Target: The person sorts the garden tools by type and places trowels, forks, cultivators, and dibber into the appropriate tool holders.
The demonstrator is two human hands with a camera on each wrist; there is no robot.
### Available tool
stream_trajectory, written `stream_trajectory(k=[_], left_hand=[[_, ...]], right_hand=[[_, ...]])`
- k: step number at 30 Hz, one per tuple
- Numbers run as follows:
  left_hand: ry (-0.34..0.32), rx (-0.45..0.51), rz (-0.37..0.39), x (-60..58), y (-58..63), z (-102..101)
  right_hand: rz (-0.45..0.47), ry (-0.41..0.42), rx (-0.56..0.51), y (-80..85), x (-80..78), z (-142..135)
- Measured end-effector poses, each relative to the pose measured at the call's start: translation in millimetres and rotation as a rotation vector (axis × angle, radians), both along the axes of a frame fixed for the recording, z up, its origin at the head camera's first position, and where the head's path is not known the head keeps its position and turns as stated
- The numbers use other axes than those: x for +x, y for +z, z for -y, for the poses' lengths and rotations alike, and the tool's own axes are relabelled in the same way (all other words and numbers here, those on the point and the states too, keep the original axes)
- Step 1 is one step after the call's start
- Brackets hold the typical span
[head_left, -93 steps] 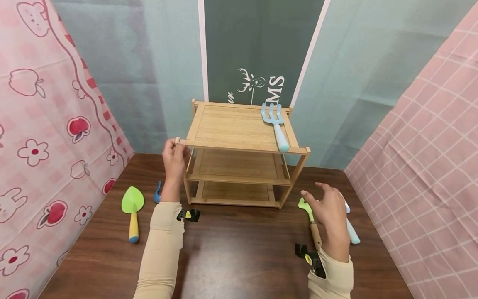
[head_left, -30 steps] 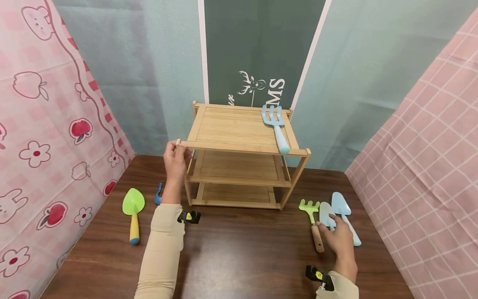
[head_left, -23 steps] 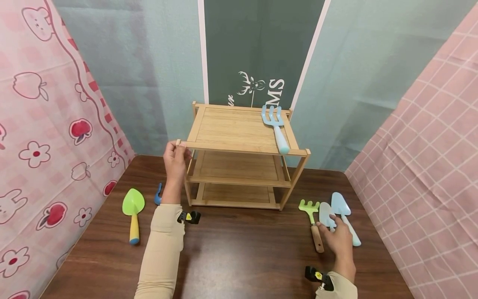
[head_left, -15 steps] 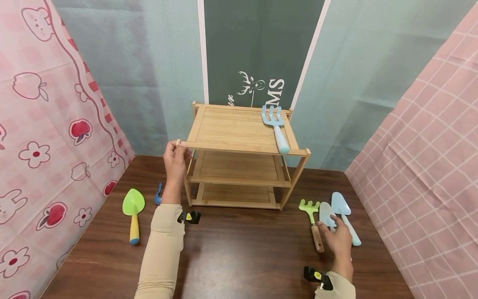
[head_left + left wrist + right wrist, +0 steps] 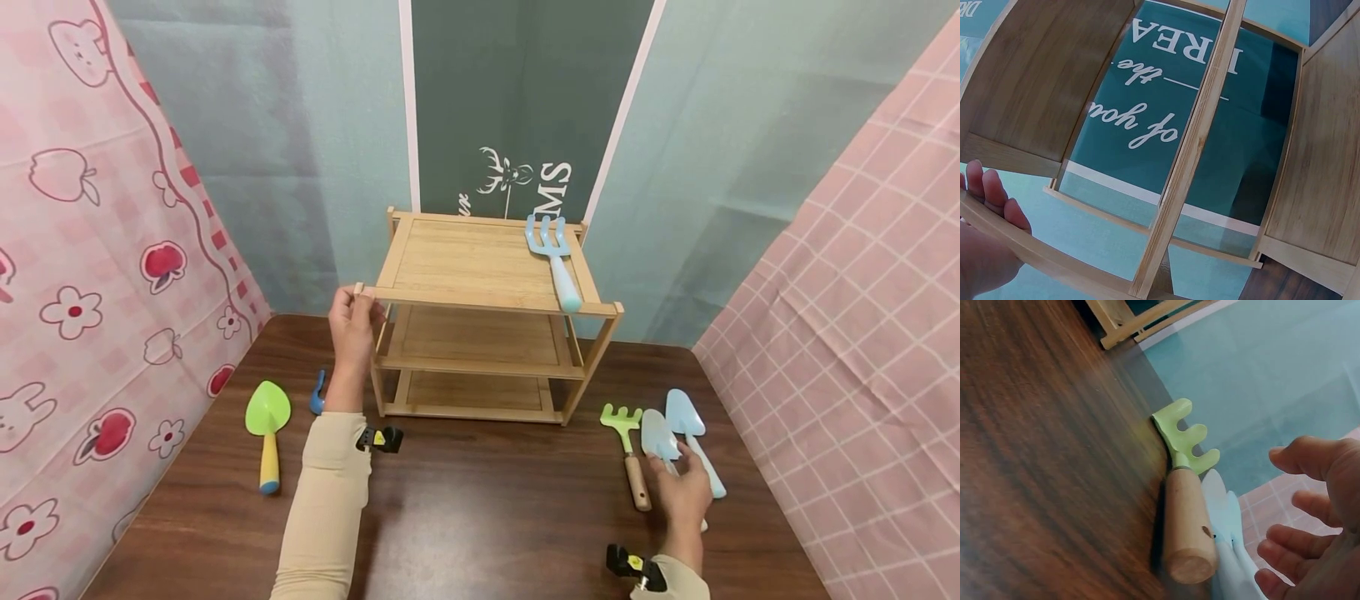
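From afar, I hold the rack (image 5: 465,260), my left hand (image 5: 351,323) gripping its near left corner; to its right, my right hand (image 5: 684,493), fingers parted, holding nothing, hovers over the nearer trowel (image 5: 657,432), likely a reach, calling next for a pinch.

From the near side, my head view faces far and down over the rack (image 5: 465,262). My left-wrist view looks through it, close; my low right-wrist view shares the green rake (image 5: 1189,500) with the head's.
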State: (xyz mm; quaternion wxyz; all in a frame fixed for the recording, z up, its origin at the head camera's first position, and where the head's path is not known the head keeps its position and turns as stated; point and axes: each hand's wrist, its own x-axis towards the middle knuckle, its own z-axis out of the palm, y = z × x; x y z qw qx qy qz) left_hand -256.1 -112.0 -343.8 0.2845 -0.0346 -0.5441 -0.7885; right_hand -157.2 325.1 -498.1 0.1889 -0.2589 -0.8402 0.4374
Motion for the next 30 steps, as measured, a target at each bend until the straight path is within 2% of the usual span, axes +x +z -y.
stream_trajectory(k=[5,9,13,24,30], left_hand=[[0.002,0.007,-0.007,-6.1,-7.2,2.2],[0.001,0.003,-0.002,-15.2,-17.7,5.3],[0.004,0.004,0.001,-18.6,-22.3,5.5],[0.023,0.016,-0.039,-18.5,-21.3,2.6],[0.022,0.025,-0.042,-19.2,-21.2,2.8]], right_hand=[[-0.029,-0.054,-0.036,-5.4,4.0,8.7],[-0.064,-0.068,-0.037,-10.7,6.5,19.0],[-0.078,-0.066,-0.017,-16.3,8.7,27.8],[0.066,-0.026,0.04,-28.8,16.2,31.2],[0.138,-0.016,0.069,-29.6,17.5,32.0]])
